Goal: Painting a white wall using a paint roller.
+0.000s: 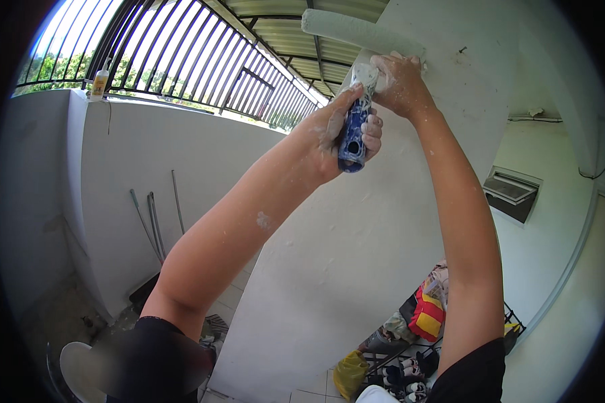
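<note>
A paint roller with a pale, paint-covered sleeve [358,32] is raised high before me, beside the top of a white wall panel [353,242]. My left hand [335,133] is wrapped around its blue, paint-smeared handle [354,126], whose hollow end points down towards me. Just above and to the right, my right hand [401,83] has its fingers curled around the roller's frame, close below the sleeve. The hand hides much of that frame. Whether the sleeve touches the wall I cannot tell. White paint spots both hands and forearms.
Black metal railings [181,55] top a low wall [181,136], with a pump bottle [100,80] on it. Several long handles [154,221] lean below. Shoes [411,373], a yellow bag [350,373] and piled cloths [428,312] lie lower right. A small window [513,194] is at right.
</note>
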A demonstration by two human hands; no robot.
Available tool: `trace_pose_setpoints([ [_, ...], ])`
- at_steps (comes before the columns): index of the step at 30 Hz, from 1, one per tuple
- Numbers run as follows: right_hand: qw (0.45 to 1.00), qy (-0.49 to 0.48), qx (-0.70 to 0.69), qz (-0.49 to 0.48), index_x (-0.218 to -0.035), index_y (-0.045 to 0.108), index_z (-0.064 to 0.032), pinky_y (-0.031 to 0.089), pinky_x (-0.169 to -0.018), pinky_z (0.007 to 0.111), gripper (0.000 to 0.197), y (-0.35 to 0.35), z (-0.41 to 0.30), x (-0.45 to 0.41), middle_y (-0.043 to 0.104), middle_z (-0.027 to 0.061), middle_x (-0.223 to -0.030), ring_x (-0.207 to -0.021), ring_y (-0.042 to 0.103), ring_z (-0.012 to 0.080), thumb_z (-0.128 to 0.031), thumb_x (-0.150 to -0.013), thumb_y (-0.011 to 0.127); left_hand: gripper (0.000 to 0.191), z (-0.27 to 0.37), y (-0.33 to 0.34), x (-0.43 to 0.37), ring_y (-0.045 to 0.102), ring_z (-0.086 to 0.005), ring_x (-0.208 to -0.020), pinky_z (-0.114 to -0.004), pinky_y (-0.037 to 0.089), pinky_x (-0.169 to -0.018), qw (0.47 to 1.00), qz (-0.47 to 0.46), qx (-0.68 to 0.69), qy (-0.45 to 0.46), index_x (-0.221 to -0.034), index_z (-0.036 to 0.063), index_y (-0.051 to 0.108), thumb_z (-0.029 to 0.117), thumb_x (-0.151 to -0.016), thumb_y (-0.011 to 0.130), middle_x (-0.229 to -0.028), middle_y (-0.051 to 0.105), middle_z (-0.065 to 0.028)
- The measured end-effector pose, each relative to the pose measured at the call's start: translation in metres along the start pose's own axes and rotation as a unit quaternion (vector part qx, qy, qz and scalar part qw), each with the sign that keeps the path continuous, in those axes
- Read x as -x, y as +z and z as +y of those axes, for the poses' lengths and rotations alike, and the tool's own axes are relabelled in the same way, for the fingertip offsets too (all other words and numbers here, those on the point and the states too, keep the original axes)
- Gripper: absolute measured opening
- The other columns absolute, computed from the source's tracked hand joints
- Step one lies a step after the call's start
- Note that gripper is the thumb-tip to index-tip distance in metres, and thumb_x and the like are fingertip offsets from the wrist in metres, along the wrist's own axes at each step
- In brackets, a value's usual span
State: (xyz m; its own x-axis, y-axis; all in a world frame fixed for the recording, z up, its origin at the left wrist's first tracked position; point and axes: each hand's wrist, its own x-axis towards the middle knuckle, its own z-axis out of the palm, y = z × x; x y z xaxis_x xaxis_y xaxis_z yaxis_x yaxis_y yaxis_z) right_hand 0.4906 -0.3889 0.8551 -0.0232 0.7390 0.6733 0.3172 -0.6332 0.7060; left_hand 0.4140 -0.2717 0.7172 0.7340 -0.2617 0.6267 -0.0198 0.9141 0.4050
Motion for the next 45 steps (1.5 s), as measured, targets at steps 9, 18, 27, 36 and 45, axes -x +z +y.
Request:
trace_pose_setpoints([
  [9, 0.996, -0.022, -0.085, -0.027, -0.095, 0.065, -0.0093, 0.03, -0.097, 0.044, 0.044, -0.002, -0.053, 0.064, 0.067, 0.0083, -0.096, -0.094, 0.058, 0.0259, -0.023, -0.057, 0.081, 0.031, -0.036, -0.001, 0.073, 0.048, -0.0086, -0.05, -0.021, 0.046, -0.043, 0.99, 0.049, 0.114, -0.063, -0.085, 0.0031, 0.044, 0.03, -0.094, 0.057, -0.064, 0.048, -0.0018],
  [18, 0.997, -0.006, -0.061, -0.043, -0.089, 0.064, -0.011, 0.032, -0.09, 0.042, 0.039, -0.006, -0.036, 0.026, 0.066, 0.0075, -0.088, -0.09, 0.058, 0.0248, -0.025, -0.057, 0.081, 0.033, -0.003, -0.014, 0.034, 0.048, -0.0151, -0.053, -0.027, 0.044, -0.045, 0.995, 0.006, 0.06, -0.082, -0.088, 0.004, 0.041, 0.034, -0.097, 0.048, -0.069, 0.049, -0.007],
  [27, 0.995, -0.002, 0.072, 0.069, -0.084, 0.065, -0.0145, 0.035, -0.084, 0.044, 0.031, 0.019, 0.008, -0.042, 0.066, 0.0064, -0.083, -0.086, 0.06, 0.0262, -0.035, -0.064, 0.074, 0.031, 0.048, 0.005, -0.021, 0.051, -0.0123, -0.05, -0.022, 0.046, -0.043, 0.998, -0.048, 0.016, -0.029, -0.089, -0.0013, 0.042, 0.027, -0.098, 0.049, -0.066, 0.051, -0.0072],
  [36, 0.999, -0.003, 0.049, 0.004, -0.093, 0.066, -0.0096, 0.036, -0.087, 0.052, 0.047, 0.019, -0.087, 0.055, 0.066, 0.0143, -0.092, -0.092, 0.062, 0.032, -0.047, -0.064, 0.072, 0.033, -0.002, -0.032, 0.08, 0.046, -0.0105, -0.047, -0.025, 0.041, -0.037, 0.993, 0.072, 0.019, -0.088, -0.085, 0.0032, 0.044, 0.032, -0.102, 0.039, -0.063, 0.048, -0.0031],
  [45, 0.967, 0.143, -0.209, -0.006, -0.075, 0.057, -0.0127, 0.029, -0.08, 0.044, 0.044, 0.054, -0.284, 0.27, 0.053, 0.0053, -0.074, -0.091, 0.06, 0.0281, -0.052, -0.061, 0.071, 0.046, -0.099, -0.157, 0.267, 0.039, -0.0047, -0.043, -0.019, 0.031, -0.038, 0.931, 0.269, -0.068, -0.237, -0.088, 0.0073, 0.048, 0.053, -0.093, 0.048, -0.064, 0.047, 0.0012],
])
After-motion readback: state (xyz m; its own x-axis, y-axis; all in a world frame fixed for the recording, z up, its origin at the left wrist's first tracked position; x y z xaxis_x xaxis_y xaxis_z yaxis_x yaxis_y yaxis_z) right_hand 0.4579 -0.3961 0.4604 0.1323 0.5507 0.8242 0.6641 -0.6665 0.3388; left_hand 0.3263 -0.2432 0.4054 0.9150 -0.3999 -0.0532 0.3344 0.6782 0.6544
